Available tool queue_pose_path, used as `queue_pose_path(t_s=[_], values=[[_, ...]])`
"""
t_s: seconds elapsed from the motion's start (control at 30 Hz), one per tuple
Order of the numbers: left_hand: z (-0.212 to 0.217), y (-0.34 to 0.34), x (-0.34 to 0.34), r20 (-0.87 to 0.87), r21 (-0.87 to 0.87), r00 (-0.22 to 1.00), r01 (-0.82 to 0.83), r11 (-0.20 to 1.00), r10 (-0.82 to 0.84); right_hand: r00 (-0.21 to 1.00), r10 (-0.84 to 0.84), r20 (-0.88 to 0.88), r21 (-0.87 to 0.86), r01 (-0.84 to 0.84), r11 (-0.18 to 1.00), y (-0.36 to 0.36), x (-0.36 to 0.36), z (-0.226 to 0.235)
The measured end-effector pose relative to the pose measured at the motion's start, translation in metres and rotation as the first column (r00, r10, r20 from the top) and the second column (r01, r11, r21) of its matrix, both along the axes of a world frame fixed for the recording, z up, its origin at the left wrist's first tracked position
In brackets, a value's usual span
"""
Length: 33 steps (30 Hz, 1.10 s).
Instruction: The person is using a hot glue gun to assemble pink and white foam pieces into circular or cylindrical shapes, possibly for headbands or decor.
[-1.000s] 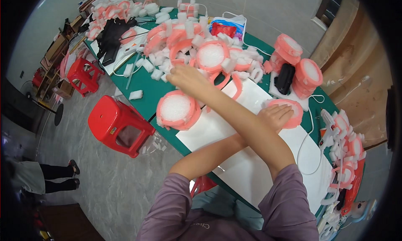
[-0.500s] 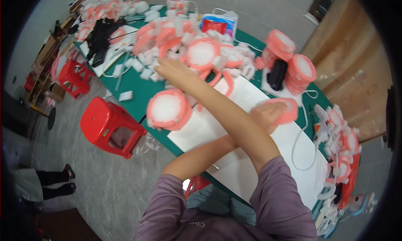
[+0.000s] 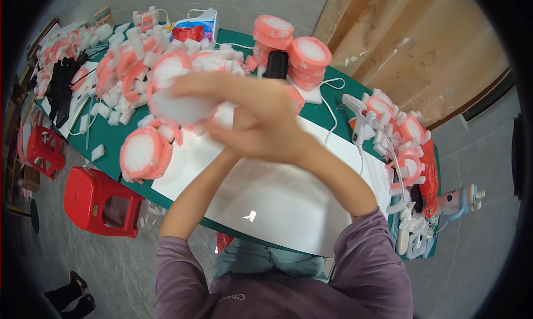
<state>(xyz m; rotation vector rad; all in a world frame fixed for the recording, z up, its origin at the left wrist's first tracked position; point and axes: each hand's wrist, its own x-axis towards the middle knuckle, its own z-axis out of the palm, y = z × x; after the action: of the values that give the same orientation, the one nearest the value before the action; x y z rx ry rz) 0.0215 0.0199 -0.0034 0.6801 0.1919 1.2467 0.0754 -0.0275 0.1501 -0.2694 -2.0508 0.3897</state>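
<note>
My right hand [image 3: 258, 116] is blurred by motion over the middle of the table, its fingers pointing left. A smeared white round pad [image 3: 186, 105] sits between its fingers and thumb. My left forearm [image 3: 202, 191] crosses beneath the right hand, which hides the left hand's fingers. Just beyond the right hand shows part of a pink foam piece [image 3: 295, 99]; whether my left hand holds it is hidden. Under both arms lies a glossy white sheet [image 3: 266, 202]. A pink-rimmed disc with a white centre [image 3: 141, 152] rests at the sheet's left end.
Pink and white foam pieces [image 3: 130, 77] heap along the far left. Stacked pink discs [image 3: 309, 61] stand at the back beside a black case [image 3: 276, 65]. A white glue gun [image 3: 361, 119] with a cord lies right. A red stool [image 3: 97, 199] stands left of the green table [image 3: 105, 133].
My right hand has come back from the foam heap toward the middle with a white pad. My left hand has moved from the right behind it. The view has shifted right.
</note>
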Motion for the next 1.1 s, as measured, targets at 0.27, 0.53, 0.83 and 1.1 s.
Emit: queue_pose_path(t_s=[0.27,0.53,0.83,1.1], values=[[0.023,-0.007,0.018,-0.658,0.599,0.476,-0.138,0.789,0.583,0.860,-0.510,0.005,-0.196,0.501,0.843,-0.001,0.137,-0.047],[0.021,-0.010,0.019,-0.680,0.621,0.423,-0.101,0.777,0.598,0.750,-0.660,0.034,0.183,0.645,0.742,-0.003,0.137,-0.076],[0.024,-0.012,0.019,-0.709,0.590,0.409,-0.100,0.801,0.574,0.772,-0.629,0.087,0.279,0.587,0.760,0.006,0.130,-0.090],[0.024,-0.013,0.021,-0.661,0.626,0.436,-0.128,0.769,0.611,0.800,-0.589,0.117,0.256,0.549,0.796,0.008,0.130,-0.093]])
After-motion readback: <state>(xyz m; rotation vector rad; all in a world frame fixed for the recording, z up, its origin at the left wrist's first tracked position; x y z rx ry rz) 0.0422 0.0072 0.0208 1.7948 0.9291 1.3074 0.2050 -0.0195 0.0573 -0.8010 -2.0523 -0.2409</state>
